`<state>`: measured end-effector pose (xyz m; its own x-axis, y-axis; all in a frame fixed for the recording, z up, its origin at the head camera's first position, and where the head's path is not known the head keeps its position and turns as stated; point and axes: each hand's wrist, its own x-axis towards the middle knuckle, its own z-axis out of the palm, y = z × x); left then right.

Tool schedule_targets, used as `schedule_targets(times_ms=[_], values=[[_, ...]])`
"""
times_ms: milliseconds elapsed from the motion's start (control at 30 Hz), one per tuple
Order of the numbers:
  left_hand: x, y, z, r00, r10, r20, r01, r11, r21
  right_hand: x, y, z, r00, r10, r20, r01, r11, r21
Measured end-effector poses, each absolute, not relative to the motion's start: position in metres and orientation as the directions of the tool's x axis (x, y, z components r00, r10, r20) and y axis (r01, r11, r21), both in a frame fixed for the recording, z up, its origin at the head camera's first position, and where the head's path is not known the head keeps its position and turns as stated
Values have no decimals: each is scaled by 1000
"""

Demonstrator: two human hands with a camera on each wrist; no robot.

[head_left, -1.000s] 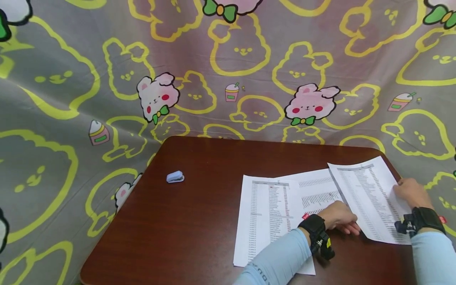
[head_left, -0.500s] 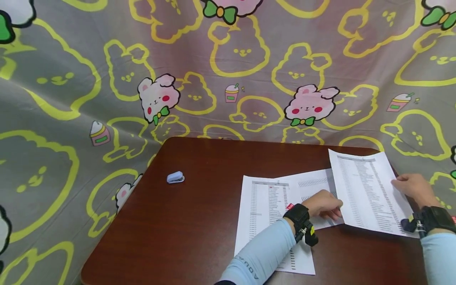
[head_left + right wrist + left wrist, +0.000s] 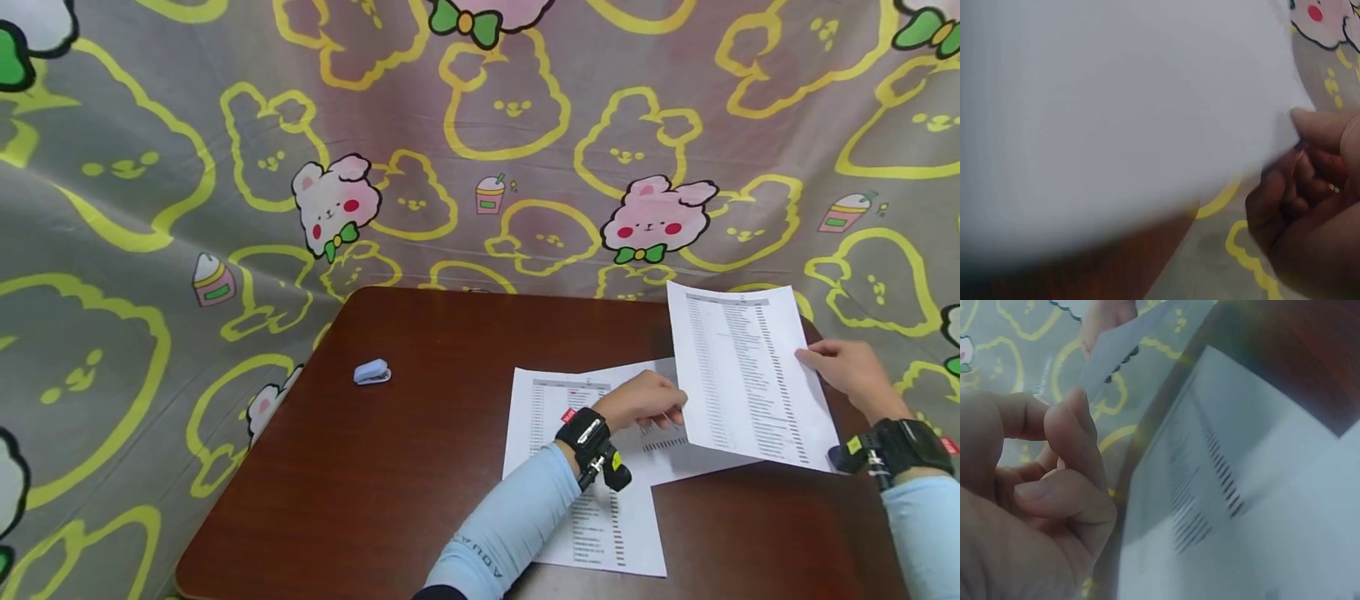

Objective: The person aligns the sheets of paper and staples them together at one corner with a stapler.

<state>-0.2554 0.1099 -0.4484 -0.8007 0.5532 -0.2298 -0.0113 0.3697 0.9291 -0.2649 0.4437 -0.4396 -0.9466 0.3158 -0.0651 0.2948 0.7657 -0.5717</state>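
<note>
A printed sheet of paper (image 3: 750, 383) is held up above the table's right side, its list of text facing me. My left hand (image 3: 645, 398) pinches its left edge between thumb and finger; in the left wrist view the sheet's corner (image 3: 1116, 353) meets the fingertips. At the opposite edge, my right hand (image 3: 855, 375) pinches the paper, whose plain side (image 3: 1135, 112) fills much of the right wrist view. Below lie two overlapping printed sheets: an upright one (image 3: 626, 533) on the left and a turned one (image 3: 697, 462), partly hidden by the raised sheet and left hand.
A small light-blue stapler (image 3: 371, 372) sits on the left of the dark brown table (image 3: 420, 467). Behind the table hangs a grey cloth (image 3: 420, 125) with cartoon rabbits. Both wrists carry black strapped cameras.
The held sheet has been lifted off the table and moved left and away from me. Both hands have travelled with it, and the left hand now grips its left edge.
</note>
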Motion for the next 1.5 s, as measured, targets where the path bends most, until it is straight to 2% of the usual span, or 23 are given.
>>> schedule_targets(times_ms=[267,667,933,1067,1300,1500], values=[[-255,77,-435,-812,552,-189,38,374,927,-266,429,-435,-984,176,6,136,784,-605],[-251,24,-420,-850,498,-171,63,420,905,-265,378,-420,-998,61,11,40,768,-640],[-241,-2,-416,-836,519,-180,59,411,910,-257,352,-416,-999,-21,24,-31,740,-671],[-237,-16,-416,-840,516,-170,71,416,907,-255,341,-413,-999,-40,35,-53,729,-683],[-225,-46,-423,-846,500,-182,23,376,926,-251,322,-413,-998,-58,21,-56,702,-710],[-216,-70,-432,-857,475,-198,27,425,905,-247,306,-421,-993,-113,-38,-45,655,-754]])
